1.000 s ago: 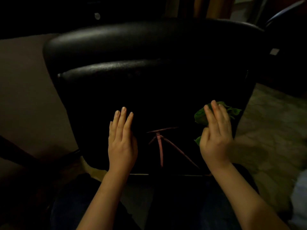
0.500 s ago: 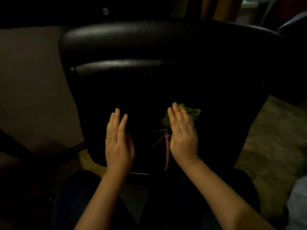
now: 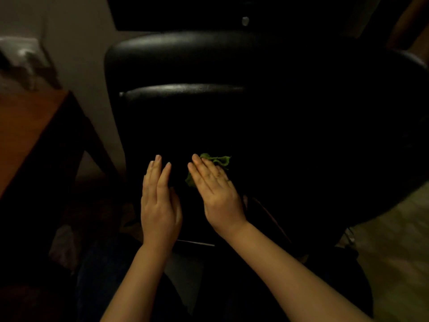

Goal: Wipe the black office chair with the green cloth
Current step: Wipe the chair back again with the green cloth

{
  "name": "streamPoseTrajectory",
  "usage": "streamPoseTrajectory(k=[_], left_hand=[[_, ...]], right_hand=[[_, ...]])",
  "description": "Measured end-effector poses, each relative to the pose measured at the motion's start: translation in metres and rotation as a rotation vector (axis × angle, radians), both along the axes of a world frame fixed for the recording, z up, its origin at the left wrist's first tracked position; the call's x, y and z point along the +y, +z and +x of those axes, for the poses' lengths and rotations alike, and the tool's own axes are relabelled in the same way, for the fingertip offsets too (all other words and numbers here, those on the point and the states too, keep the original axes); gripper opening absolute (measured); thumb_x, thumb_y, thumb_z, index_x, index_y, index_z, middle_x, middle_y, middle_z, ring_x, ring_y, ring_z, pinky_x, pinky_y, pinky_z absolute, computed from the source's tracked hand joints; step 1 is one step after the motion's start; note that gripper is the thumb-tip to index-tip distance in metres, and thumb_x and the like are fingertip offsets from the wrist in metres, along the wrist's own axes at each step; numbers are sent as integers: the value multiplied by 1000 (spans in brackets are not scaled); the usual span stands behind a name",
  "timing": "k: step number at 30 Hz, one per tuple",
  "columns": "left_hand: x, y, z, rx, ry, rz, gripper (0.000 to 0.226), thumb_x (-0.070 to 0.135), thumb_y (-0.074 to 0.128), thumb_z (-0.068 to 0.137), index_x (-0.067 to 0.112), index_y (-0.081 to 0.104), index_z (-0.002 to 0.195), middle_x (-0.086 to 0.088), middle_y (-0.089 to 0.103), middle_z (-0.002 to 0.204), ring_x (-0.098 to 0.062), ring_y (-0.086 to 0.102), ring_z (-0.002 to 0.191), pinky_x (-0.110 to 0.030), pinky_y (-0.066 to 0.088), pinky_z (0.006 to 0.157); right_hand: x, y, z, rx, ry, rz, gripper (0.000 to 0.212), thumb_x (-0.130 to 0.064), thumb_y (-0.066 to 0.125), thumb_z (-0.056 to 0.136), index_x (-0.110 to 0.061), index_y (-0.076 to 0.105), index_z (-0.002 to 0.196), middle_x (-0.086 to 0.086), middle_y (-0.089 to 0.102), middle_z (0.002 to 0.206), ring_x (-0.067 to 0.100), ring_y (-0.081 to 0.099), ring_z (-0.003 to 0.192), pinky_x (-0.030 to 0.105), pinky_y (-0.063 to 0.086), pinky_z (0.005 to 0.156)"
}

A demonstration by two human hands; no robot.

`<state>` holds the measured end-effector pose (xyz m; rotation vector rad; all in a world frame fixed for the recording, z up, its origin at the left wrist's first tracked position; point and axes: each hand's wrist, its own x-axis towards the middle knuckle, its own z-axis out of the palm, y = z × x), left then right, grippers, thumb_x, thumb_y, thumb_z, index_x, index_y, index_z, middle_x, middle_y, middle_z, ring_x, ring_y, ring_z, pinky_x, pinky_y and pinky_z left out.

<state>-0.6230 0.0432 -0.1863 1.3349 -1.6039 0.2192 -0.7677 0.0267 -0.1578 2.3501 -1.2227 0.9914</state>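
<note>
The black office chair (image 3: 185,89) fills the middle of the head view, its glossy backrest facing me in dim light. My right hand (image 3: 216,191) lies flat with straight fingers, pressing the crumpled green cloth (image 3: 219,160) against the chair's dark surface; the cloth shows beyond the fingertips and at the left edge of the palm. My left hand (image 3: 160,203) rests flat on the chair just left of it, fingers straight and together, holding nothing.
A brown wooden table (image 3: 27,140) stands at the left, with a pale wall (image 3: 76,54) behind it. Patterned floor (image 3: 394,252) shows at the lower right. A dark cabinet with a round knob (image 3: 245,20) sits behind the chair. My legs are below.
My right hand has slid the green cloth leftward across the chair, from the right side to close beside my left hand. The view has shifted right to left, bringing the wooden table in.
</note>
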Motion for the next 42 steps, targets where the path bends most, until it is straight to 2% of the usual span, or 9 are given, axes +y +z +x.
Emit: streamPoseTrajectory(k=[5, 9, 14, 17, 24, 28, 32, 37, 42], left_hand=[[27, 2, 22, 10, 153, 8, 51, 4, 42, 96, 4, 35, 147, -8, 24, 159, -26, 21, 149, -36, 21, 121], [46, 5, 30, 17, 231, 3, 48, 8, 40, 98, 2, 36, 145, -12, 26, 158, -28, 22, 148, -38, 21, 121], [64, 9, 37, 2, 328, 6, 48, 8, 39, 98, 4, 35, 146, -11, 27, 158, -27, 21, 148, -38, 22, 121], [69, 11, 35, -10, 360, 4, 49, 9, 38, 98, 5, 34, 147, -10, 26, 158, -26, 20, 149, -40, 22, 121], [63, 22, 26, -72, 369, -15, 47, 10, 39, 100, 6, 35, 146, -11, 29, 157, -26, 21, 148, -37, 21, 121], [50, 27, 12, -63, 314, -24, 46, 8, 40, 100, 3, 36, 145, -12, 29, 156, -27, 22, 148, -39, 21, 121], [37, 30, -8, -92, 259, -21, 45, 10, 41, 100, 2, 38, 144, -11, 29, 156, -25, 22, 148, -44, 25, 120], [23, 31, -29, -99, 175, -31, 44, 12, 40, 100, 3, 38, 143, -12, 32, 155, -26, 23, 148, -37, 21, 121], [12, 32, -43, -67, 127, -53, 42, 10, 43, 99, 1, 42, 140, -13, 33, 154, -27, 23, 148, -37, 21, 121]], right_hand=[[6, -1, 28, 23, 277, 26, 45, 1, 50, 92, -5, 53, 136, 12, 47, 145, 26, 44, 135, 41, 40, 109], [12, -2, 48, 100, 396, 5, 44, -6, 53, 92, -6, 54, 136, 12, 47, 145, 28, 44, 135, 41, 40, 109], [8, 11, 64, 99, 451, -107, 43, -8, 28, 102, -6, 57, 133, 11, 50, 142, 25, 48, 132, 38, 43, 105], [2, 20, 70, 57, 462, -138, 41, -8, 31, 102, -7, 55, 135, 11, 48, 144, 23, 47, 133, 35, 42, 106], [-18, 34, 22, -63, 261, -135, 50, -10, 20, 100, -11, 48, 141, 10, 41, 150, 20, 36, 139, 30, 31, 112], [-34, 42, -27, -89, 120, -181, 50, -4, 34, 97, -12, 43, 145, 9, 35, 153, 18, 28, 142, 30, 25, 114], [-40, 53, -73, -143, 20, -240, 49, -6, 29, 98, -12, 43, 145, 9, 33, 153, 21, 29, 143, 31, 23, 117], [-33, 62, -120, -309, -16, -292, 45, -13, 68, 83, -10, 61, 128, 12, 63, 120, 27, 53, 118, 41, 38, 102], [-15, 71, -141, -383, -75, -270, 40, -26, 71, 73, -8, 67, 108, 10, 63, 97, 27, 48, 104, 38, 35, 91]])
